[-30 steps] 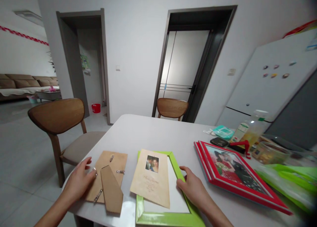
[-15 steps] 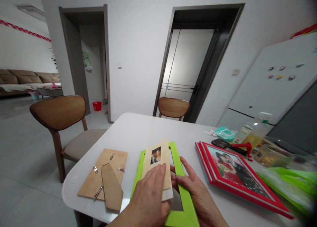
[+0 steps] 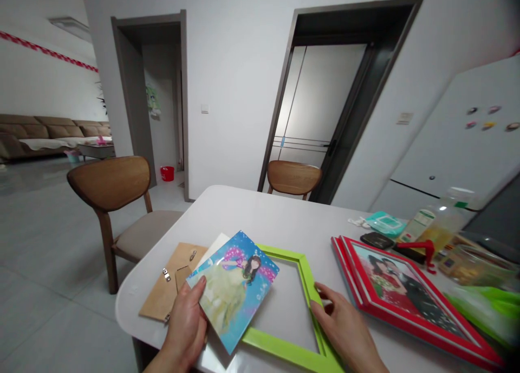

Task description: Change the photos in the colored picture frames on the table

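Far left, sofa at the back, then chair beside table, red bucket on the floor past it. Backing board lies on the table's left end, metal clips up, partly covered. Left hand in front of it, pinching the picture at its lower left edge, thumb on the printed face, other fingers mostly hidden. Picture is tilted, blue with a figure in a pale dress, between board and green frame, overlapping the frame's left side; pale sheet pokes out behind it. Green frame on the table, middle bare. Second chair beyond the far edge, door behind. Right hand at the frame's right bar, thumb and index touching it, tips slightly apart, can't tell if they pinch. Black case and wipes pack farther back, red frames stacked nearer, then bottle, clear tub, green bag, fridge behind
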The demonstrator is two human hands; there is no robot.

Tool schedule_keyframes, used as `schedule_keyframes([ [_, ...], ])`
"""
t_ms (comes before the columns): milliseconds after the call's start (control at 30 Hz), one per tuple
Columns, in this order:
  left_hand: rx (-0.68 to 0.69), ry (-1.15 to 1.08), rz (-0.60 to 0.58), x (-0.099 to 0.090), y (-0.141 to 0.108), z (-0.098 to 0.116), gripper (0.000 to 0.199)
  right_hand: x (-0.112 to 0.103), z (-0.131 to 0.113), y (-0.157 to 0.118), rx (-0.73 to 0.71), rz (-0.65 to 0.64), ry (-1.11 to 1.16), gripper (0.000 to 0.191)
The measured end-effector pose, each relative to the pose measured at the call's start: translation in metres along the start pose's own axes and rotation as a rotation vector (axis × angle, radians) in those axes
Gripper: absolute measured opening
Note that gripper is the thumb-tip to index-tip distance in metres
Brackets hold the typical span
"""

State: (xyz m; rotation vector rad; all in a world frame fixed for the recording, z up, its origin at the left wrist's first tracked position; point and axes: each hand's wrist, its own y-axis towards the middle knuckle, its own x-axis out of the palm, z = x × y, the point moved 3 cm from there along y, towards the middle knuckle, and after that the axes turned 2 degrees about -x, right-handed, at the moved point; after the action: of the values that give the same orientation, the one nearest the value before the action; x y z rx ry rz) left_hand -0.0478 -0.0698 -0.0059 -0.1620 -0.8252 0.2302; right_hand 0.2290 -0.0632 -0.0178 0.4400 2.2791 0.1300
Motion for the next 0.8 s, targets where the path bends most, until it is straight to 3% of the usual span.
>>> schedule_keyframes([
  [67,0.008,-0.046,0.031,0.007,-0.003,-0.002,0.026,0.000,-0.016,-0.012,-0.090,0.065,0.076,0.045],
  [100,0.017,-0.066,0.037,0.011,-0.005,-0.003,0.026,0.004,-0.025,-0.020,-0.094,0.038,0.164,0.043],
  [233,0.009,-0.131,0.012,0.025,-0.014,-0.011,0.026,0.033,-0.065,-0.048,0.153,-0.300,0.714,0.049],
  [300,-0.018,-0.141,-0.033,0.030,-0.020,-0.017,0.026,0.044,-0.079,-0.050,0.274,-0.347,1.003,0.049],
  [400,-0.082,-0.091,-0.108,0.029,-0.028,-0.026,0.028,0.050,-0.088,-0.040,0.339,-0.329,1.279,0.044],
  [500,-0.183,0.026,-0.131,0.019,-0.033,-0.029,0.033,0.045,-0.085,-0.030,0.303,-0.302,1.315,0.041],
  [600,-0.294,0.156,-0.172,0.012,-0.035,-0.023,0.037,0.041,-0.076,-0.029,0.295,-0.301,1.189,0.037],
  [700,-0.378,0.218,-0.307,0.016,-0.034,-0.015,0.041,0.038,-0.068,-0.033,0.319,-0.301,1.058,0.034],
  [800,-0.364,0.249,-0.376,0.023,-0.029,-0.014,0.044,0.037,-0.066,-0.036,0.348,-0.298,1.023,0.033],
])
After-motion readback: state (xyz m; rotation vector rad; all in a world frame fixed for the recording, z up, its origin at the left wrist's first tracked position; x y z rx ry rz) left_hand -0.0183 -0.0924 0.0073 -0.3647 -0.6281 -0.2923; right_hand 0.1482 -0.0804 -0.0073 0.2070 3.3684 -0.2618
